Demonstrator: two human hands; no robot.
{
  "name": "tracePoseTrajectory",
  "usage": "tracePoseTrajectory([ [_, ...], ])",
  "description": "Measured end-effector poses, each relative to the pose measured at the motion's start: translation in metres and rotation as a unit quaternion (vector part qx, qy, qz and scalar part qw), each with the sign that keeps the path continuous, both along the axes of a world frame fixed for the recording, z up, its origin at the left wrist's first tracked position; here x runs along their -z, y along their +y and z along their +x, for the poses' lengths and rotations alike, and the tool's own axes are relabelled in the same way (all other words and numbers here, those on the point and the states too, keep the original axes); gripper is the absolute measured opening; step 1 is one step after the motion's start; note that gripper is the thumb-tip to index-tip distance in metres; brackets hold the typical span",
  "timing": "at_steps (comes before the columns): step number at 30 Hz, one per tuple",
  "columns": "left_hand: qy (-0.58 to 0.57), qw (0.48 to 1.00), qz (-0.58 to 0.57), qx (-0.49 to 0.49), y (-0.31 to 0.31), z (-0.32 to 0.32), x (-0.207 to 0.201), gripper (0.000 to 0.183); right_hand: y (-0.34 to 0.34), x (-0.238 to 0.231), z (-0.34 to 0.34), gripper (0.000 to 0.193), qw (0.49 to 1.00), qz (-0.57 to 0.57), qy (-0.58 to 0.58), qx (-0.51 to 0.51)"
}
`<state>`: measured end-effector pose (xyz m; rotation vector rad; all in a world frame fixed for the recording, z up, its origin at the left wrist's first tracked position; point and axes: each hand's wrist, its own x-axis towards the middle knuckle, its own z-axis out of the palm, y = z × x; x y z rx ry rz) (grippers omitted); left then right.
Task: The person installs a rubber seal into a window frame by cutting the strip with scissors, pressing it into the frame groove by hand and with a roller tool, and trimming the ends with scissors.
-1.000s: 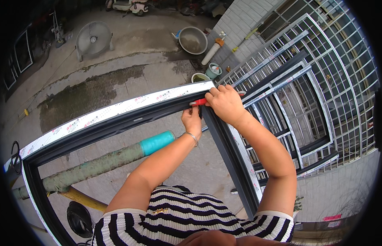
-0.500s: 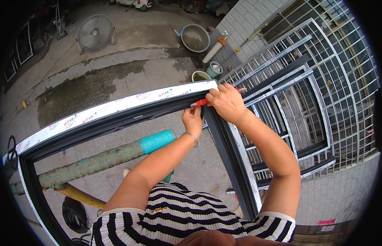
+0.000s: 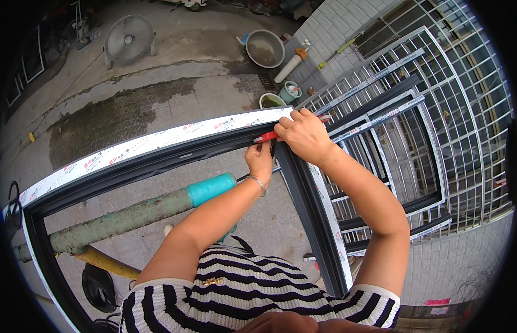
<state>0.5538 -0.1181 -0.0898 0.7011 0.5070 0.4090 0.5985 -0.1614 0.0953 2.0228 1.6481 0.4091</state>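
A large dark window frame point(image 3: 305, 205), its outer faces covered in white printed protective film, lies in front of me. At its far right corner my right hand point(image 3: 304, 136) is closed around a red hand tool point(image 3: 268, 136). The tool's pale tip rests by the inner groove of the far bar, and its other end shows past my knuckles. Just below that tip, my left hand point(image 3: 260, 162) pinches a thin black strip at the corner; my fingers hide most of it. A bracelet point(image 3: 260, 184) circles my left wrist.
A green-and-turquoise pipe support point(image 3: 131, 213) runs beneath the frame. More window frames point(image 3: 394, 161) lean against a metal window grille point(image 3: 464, 105) at right. Beyond are a floor fan point(image 3: 128, 40), a metal basin point(image 3: 264, 49) and small buckets point(image 3: 290, 92). A black coil point(image 3: 98, 286) lies at lower left.
The red tool and my right hand have shifted slightly left along the far bar. My left hand stays close below the tool's tip.
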Motion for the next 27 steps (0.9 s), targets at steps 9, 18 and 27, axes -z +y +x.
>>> tracePoseTrajectory([
  [9, -0.025, 0.992, 0.073, -0.101, -0.005, 0.001, -0.001, 0.008, 0.036, 0.022, -0.037, 0.009, 0.997, 0.055, 0.034, -0.039],
  [18, -0.029, 1.000, -0.002, -0.002, 0.003, 0.003, 0.005, 0.005, 0.026, 0.009, -0.029, 0.007, 0.994, 0.088, 0.054, -0.021],
  [27, -0.034, 0.997, 0.063, -0.018, 0.004, -0.007, -0.010, 0.009, 0.041, 0.016, -0.032, 0.011, 0.994, 0.073, 0.057, -0.063],
])
